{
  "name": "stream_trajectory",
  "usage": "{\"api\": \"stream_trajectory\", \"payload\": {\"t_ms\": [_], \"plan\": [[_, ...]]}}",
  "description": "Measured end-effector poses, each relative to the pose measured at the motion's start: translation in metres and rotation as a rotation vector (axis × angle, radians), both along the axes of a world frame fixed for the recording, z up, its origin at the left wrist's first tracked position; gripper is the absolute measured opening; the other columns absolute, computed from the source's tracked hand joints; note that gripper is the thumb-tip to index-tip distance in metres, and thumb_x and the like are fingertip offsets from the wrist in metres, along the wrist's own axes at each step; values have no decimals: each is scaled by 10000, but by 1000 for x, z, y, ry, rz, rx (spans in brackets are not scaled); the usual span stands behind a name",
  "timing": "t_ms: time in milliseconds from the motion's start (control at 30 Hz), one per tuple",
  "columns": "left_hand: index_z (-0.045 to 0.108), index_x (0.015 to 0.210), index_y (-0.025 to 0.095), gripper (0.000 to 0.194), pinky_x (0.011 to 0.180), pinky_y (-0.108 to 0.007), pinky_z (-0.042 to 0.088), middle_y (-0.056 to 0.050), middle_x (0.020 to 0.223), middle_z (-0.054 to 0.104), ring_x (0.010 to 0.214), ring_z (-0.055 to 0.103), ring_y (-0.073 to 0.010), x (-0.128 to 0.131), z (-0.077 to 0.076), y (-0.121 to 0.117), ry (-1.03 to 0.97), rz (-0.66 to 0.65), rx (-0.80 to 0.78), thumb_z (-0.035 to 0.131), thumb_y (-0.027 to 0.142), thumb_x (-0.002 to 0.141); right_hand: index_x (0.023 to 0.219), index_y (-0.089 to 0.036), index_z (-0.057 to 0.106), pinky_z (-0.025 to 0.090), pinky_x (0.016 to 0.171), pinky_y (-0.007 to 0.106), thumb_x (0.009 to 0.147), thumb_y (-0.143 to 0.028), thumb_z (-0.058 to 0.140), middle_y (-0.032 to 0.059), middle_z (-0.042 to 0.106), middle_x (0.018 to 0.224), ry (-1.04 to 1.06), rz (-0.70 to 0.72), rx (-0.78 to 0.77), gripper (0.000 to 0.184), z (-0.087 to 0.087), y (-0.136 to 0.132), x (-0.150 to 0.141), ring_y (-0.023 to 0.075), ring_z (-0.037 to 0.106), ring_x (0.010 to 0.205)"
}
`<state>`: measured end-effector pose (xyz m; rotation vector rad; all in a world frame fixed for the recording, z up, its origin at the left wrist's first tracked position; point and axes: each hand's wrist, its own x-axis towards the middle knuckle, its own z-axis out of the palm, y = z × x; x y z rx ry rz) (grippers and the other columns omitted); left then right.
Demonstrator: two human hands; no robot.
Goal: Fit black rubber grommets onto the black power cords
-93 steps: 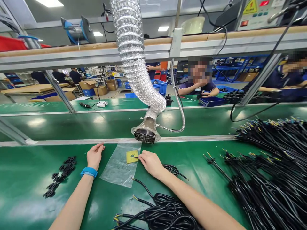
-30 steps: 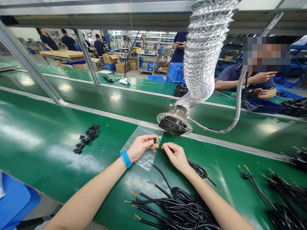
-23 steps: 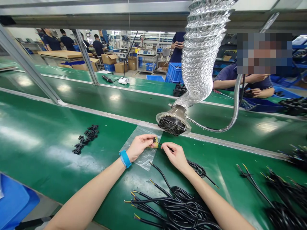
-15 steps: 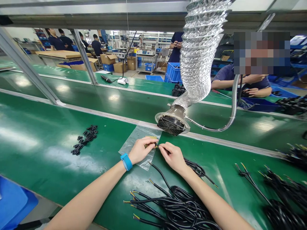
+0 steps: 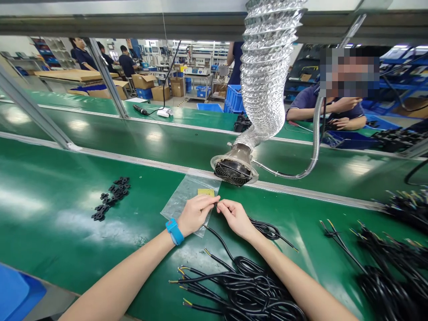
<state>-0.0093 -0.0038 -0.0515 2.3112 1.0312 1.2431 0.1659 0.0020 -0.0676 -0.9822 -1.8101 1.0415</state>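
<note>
My left hand (image 5: 195, 215), with a blue wrist strap (image 5: 174, 231) behind it, is closed, its thumb and fingers pinching a small black part (image 5: 216, 204). Close beside it, my right hand (image 5: 236, 217) pinches the end of a black cable, mostly hidden by the fingers. That cable's coil (image 5: 267, 229) lies beyond my right wrist. Under my left hand is a clear plastic bag (image 5: 182, 196), and a yellow piece (image 5: 206, 192) shows just behind the fingertips. How the part and the cable meet is hidden.
Bundled black cables (image 5: 247, 285) with bared coloured wires lie before me; more cables (image 5: 384, 276) are at right. Small black plastic parts (image 5: 112, 198) lie at left. A fan-ended foil duct (image 5: 236, 171) hangs beyond my hands. A co-worker (image 5: 334, 109) sits across.
My hands have drawn closer together, and the black length that showed between my fingertips is now mostly covered. More of the yellow piece shows. The whole view has shifted slightly.
</note>
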Motion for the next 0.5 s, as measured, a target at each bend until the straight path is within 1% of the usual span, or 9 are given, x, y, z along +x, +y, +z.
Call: {"api": "stream_trajectory", "payload": {"t_ms": [67, 133, 200, 267, 333, 400, 433, 500], "plan": [[625, 1240, 206, 336, 818, -317, 565, -74, 985, 729, 901, 675, -174, 0, 0, -1, 57, -18, 95, 477, 137, 947, 646, -192, 496, 330, 551, 251, 929, -543, 410, -25, 431, 583, 45, 26, -67, 459, -1, 1, -1, 120, 381, 549], [512, 1368, 210, 429, 819, -336, 561, -81, 993, 721, 897, 668, -183, 0, -1, -1, 128, -34, 119, 437, 128, 954, 640, -191, 501, 337, 550, 252, 923, -545, 416, -24, 440, 578, 56, 34, -89, 462, -3, 3, -2, 120, 385, 545], [388, 1457, 217, 517, 837, -345, 557, -76, 1014, 719, 913, 667, -188, 0, -2, 0, 170, -31, 68, 430, 130, 949, 649, -186, 537, 370, 576, 261, 931, -519, 411, -10, 487, 590, 26, 33, -66, 454, -4, 4, -2, 130, 433, 562], [319, 1489, 242, 586, 851, -333, 554, -46, 1007, 724, 917, 673, -178, -1, -2, 1, 132, 15, -36, 467, 138, 931, 672, -183, 587, 415, 634, 280, 940, -479, 417, 13, 554, 630, -25, -3, -6, 434, -5, 6, -1, 153, 506, 615], [315, 1485, 269, 636, 851, -315, 555, -7, 966, 732, 904, 681, -164, -1, -2, 3, 48, 82, -148, 524, 139, 898, 743, -187, 644, 449, 695, 299, 933, -452, 461, 33, 611, 692, -50, -89, 68, 374, -4, 6, 0, 177, 564, 682], [342, 1467, 279, 661, 852, -309, 555, 15, 940, 735, 894, 689, -157, -1, -2, 4, -17, 127, -231, 569, 135, 863, 811, -196, 673, 468, 711, 303, 919, -433, 507, 42, 635, 737, -48, -161, 128, 309, -3, 6, 2, 187, 589, 709], [356, 1459, 277, 663, 858, -311, 554, 19, 938, 735, 895, 691, -157, -1, -1, 4, -30, 133, -255, 580, 132, 852, 823, -200, 677, 473, 709, 300, 918, -424, 516, 44, 637, 744, -50, -176, 155, 291, -3, 5, 2, 186, 593, 709], [368, 1453, 271, 654, 869, -315, 552, 17, 939, 734, 893, 691, -155, -1, 0, 2, -20, 116, -268, 577, 131, 849, 775, -202, 664, 468, 679, 290, 933, -403, 491, 42, 618, 716, -80, -170, 203, 309, -2, 3, 3, 180, 583, 682]]}}
